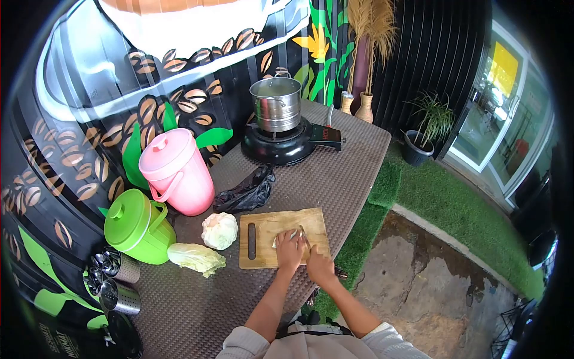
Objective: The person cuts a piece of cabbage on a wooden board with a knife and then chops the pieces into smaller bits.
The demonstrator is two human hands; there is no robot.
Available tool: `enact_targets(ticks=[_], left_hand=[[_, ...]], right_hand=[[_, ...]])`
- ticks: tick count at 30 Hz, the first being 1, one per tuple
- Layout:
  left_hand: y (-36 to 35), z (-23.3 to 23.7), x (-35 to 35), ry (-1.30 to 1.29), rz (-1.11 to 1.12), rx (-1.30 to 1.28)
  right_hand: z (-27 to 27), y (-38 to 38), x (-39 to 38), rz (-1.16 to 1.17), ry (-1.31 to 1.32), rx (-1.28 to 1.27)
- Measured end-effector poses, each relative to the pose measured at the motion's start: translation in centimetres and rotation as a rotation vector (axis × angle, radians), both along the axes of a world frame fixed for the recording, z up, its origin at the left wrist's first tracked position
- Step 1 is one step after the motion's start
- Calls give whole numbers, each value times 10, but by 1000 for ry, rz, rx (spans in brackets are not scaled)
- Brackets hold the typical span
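A wooden cutting board (pixel 263 224) with a dark handle slot lies on the brown woven-pattern table. Over its middle, my left hand (pixel 290 248) presses down on a small pale piece of food (pixel 275 242), mostly hidden under the fingers. My right hand (pixel 320 267) is wrapped round the handle of a knife (pixel 304 234), whose blade points away from me just right of my left fingers. Left of the board sit a round pale cabbage (pixel 219 231) and a long leafy cabbage (pixel 196 258).
A steel pot (pixel 275 105) stands on a black gas stove (pixel 278 146). A black plastic bag (pixel 248 190) lies behind the board. Pink (pixel 185 179) and green (pixel 140 230) lidded jugs and metal cutlery holders (pixel 119 297) stand at the left. The table's edge (pixel 369 192) runs along the right.
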State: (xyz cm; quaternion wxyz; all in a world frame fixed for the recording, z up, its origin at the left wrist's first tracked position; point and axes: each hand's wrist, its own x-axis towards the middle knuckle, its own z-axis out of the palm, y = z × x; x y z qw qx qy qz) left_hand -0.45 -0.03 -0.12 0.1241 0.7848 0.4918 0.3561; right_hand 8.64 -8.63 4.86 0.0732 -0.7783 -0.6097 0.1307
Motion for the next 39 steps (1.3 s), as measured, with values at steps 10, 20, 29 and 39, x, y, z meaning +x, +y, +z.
enact_targets(ticks=[10, 20, 29, 39], left_hand=[[0, 1, -3, 8, -26, -12], [0, -1, -5, 23, -28, 0], [1, -1, -4, -28, -2, 0], [1, 3, -4, -22, -16, 21]], right_hand=[[6, 15, 1, -19, 25, -5], [-11, 6, -5, -65, 37, -12], [-34, 4, -10, -88, 57, -49], [-25, 6, -3, -8, 16, 43]])
